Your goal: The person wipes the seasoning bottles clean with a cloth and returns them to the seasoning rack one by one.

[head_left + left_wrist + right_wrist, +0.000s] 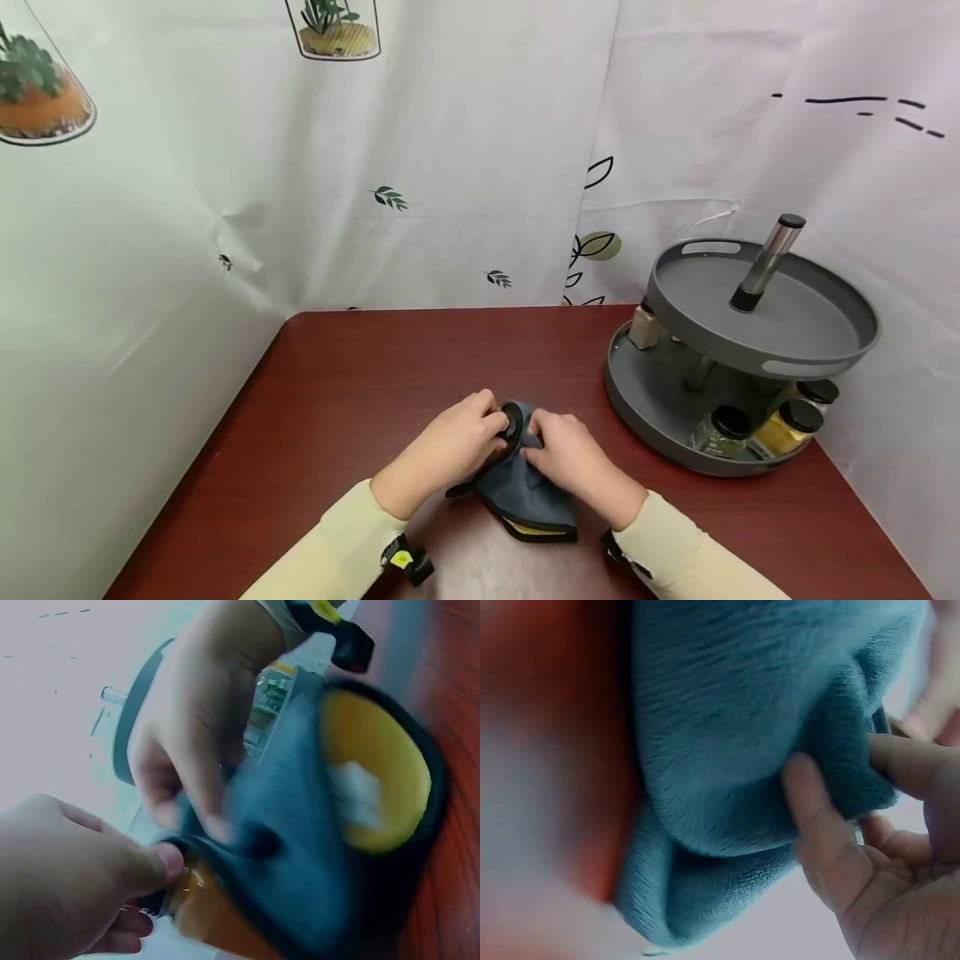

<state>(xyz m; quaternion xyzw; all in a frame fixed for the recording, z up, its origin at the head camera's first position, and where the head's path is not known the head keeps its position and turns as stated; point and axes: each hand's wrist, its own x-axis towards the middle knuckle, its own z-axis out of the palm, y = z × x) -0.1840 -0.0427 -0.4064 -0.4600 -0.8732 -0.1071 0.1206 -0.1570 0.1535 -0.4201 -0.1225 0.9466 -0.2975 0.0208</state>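
Note:
Over the middle of the table, my left hand grips a small clear jar by its black-lidded end. Orange-brown contents show through the jar's side. A blue-grey cloth with black edging and a yellow underside lies against the jar and drapes down toward the tabletop. My right hand pinches a fold of this cloth right beside the lid. In the right wrist view the thumb and fingers of the right hand close on the bunched cloth, which hides most of the jar.
On the right stands a grey two-tier turntable with a metal post. Its lower tier holds several jars with black lids, among them a yellow-filled jar and a greenish jar. A printed white curtain hangs behind the red-brown table.

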